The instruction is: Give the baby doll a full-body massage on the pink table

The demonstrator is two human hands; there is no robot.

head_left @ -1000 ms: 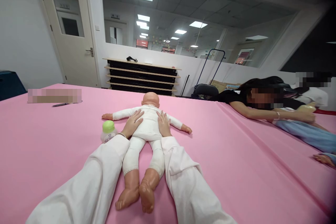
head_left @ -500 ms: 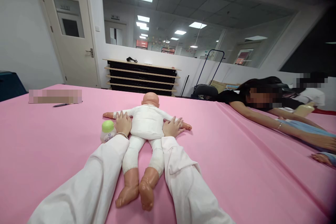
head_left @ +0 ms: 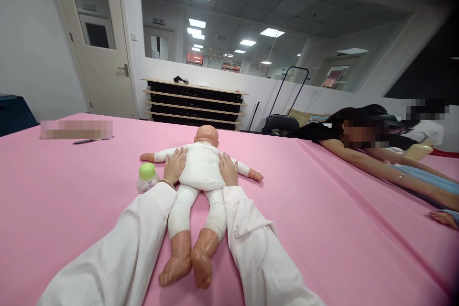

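A baby doll [head_left: 201,167] in a white cloth body lies face down, its head at the far end and its bare feet towards me. Its arms stretch out to both sides. My left hand [head_left: 175,167] rests on the left side of the doll's back, fingers extended, a beaded bracelet at the wrist. On the opposite side, my right hand [head_left: 228,169] lies with straight fingers against the upper back near the shoulder. Just left of my left wrist stands a small jar [head_left: 147,179] with a green lid.
Pink cloth [head_left: 308,229] covers the table. At the far left lie a pen [head_left: 88,141] and a blurred-out flat item [head_left: 76,130]. To the right, another person [head_left: 344,148] reaches over a doll in blue [head_left: 426,177]. A low black shelf [head_left: 195,105] stands behind.
Both my hands have moved inward, from the doll's upper arms and sides onto its back. My right hand's fingers now point forward rather than outward. The doll stays in place.
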